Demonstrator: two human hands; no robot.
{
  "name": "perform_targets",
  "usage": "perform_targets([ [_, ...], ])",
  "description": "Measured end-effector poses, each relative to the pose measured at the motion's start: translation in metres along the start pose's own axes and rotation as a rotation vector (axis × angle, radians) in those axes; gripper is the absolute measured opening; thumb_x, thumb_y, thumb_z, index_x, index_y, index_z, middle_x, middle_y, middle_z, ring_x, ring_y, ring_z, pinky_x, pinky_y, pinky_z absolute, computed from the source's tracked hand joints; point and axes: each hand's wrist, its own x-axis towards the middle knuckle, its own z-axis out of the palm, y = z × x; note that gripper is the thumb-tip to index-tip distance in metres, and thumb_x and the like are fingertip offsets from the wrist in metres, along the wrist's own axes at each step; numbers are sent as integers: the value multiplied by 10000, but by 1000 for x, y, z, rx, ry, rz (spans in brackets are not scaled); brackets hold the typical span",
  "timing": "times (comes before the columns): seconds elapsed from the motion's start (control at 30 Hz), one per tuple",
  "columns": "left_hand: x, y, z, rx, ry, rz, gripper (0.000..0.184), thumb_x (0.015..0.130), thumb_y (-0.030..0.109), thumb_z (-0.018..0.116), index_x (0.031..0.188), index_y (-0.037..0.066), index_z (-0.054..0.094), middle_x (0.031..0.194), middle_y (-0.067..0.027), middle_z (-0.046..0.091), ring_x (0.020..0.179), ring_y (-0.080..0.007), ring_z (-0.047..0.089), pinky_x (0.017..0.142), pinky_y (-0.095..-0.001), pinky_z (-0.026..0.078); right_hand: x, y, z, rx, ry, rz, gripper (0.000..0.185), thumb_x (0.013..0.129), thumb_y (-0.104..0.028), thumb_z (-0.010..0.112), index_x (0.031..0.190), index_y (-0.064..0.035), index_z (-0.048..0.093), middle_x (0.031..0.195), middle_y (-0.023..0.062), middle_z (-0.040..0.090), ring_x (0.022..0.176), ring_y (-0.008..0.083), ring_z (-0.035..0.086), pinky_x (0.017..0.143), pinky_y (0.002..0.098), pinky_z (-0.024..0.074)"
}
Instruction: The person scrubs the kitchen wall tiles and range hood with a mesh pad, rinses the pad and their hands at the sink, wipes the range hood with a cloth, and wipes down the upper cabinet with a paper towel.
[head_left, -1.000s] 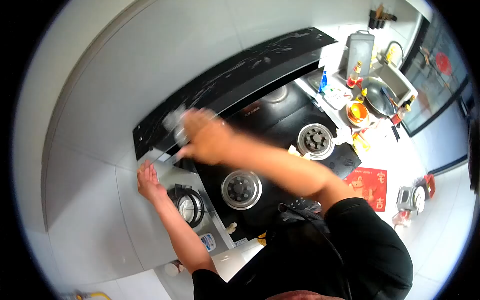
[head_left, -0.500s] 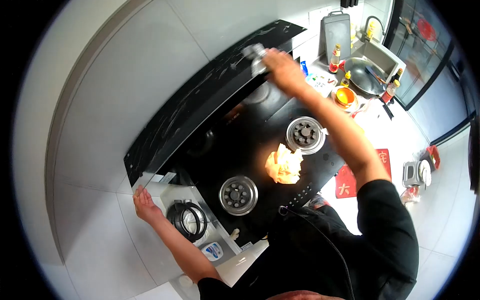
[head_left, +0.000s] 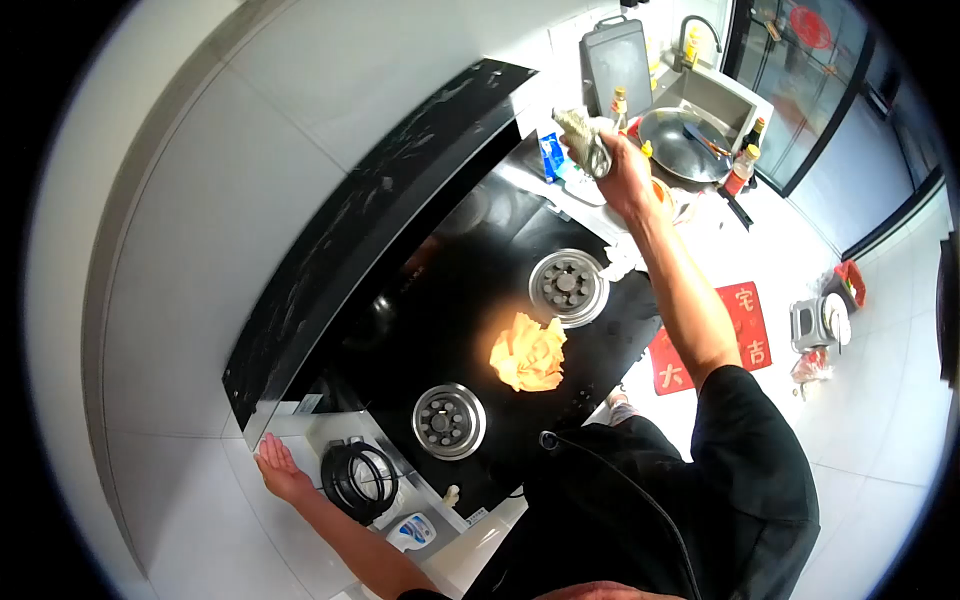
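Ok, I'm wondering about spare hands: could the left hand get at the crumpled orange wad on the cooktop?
Probably yes: the left hand looks empty, nothing covers the orange wad, and the space above the left burner between them looks free, though the hand must cross to it.

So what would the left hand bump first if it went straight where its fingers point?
Probably the end of the black panel above the stove. The left hand looks right beside it, but depth is unclear, so it might already be touching.

Yellow wad (head_left: 528,353) obstructs space between burners (head_left: 449,421)
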Motion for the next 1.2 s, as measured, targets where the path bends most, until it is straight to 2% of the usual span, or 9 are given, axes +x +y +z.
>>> perform_targets([
  [0.17,-54,-33,-4,-37,5,-47,655,1057,451,459,1472,-52,401,1425,-158,564,1248,-248,553,1055,-325,422,-52,6,-32,216,-66,150,559,1041,-304,366,1483,37,394,1466,227,510,1296,391,556,1142,470,409],
  [0.37,-143,-101,-24,-169,44,-152,639,1045,432,494,1477,-30,404,1409,-141,573,1097,-193,597,949,-294,485,-75,5,-82,287,-58,235,557,1041,-279,363,1514,14,338,1466,223,508,1254,394,588,1070,465,478],
  [0.57,-194,-148,-27,-348,123,-303,580,1055,431,459,1469,24,434,1394,-111,591,1066,-183,651,850,-282,547,-113,-15,-133,317,75,252,607,1049,-426,489,1475,-5,394,1419,207,547,1199,388,622,1004,455,534],
  [0.63,-197,-161,-15,-355,98,-323,546,1057,426,452,1436,33,472,1399,-115,591,1056,-194,669,824,-281,569,-135,-25,-159,223,151,186,525,1004,-308,618,1387,26,487,1302,198,626,1132,344,665,962,427,563],
  [0.73,-187,-186,21,-360,-38,-395,541,1065,450,410,1393,34,521,1396,-132,592,1039,-203,663,823,-294,574,-179,-56,-195,21,202,114,410,964,-224,674,1229,80,606,1129,175,702,1028,263,710,925,373,578],
  [0.77,-180,-200,35,-387,-164,-433,550,1071,457,387,1391,31,525,1393,-138,591,1023,-204,659,816,-293,575,-197,-66,-205,20,315,101,387,953,-188,681,1221,82,609,1119,176,703,983,255,718,892,359,582],
  [0.87,-239,-172,185,-200,-189,-484,609,1088,480,334,1448,8,471,1342,-122,589,850,-183,574,829,-273,516,-250,-107,-219,-37,453,8,418,953,-173,657,1263,96,574,1125,189,703,952,265,722,861,367,591],
  [1.0,-300,-176,313,-273,-556,-494,671,1050,537,422,1424,-18,473,1181,-115,653,849,-164,559,768,-288,464,-303,-158,-253,13,628,-93,466,986,-195,552,1346,94,495,1182,223,674,969,302,717,872,397,589],
  [1.2,-451,-151,481,-98,-1085,-585,720,1057,572,368,1397,-48,499,1273,-176,643,937,-207,633,814,-311,503,-342,-213,-332,191,609,-273,484,1015,-202,472,1401,86,419,1268,244,628,1027,352,700,889,443,586],
])
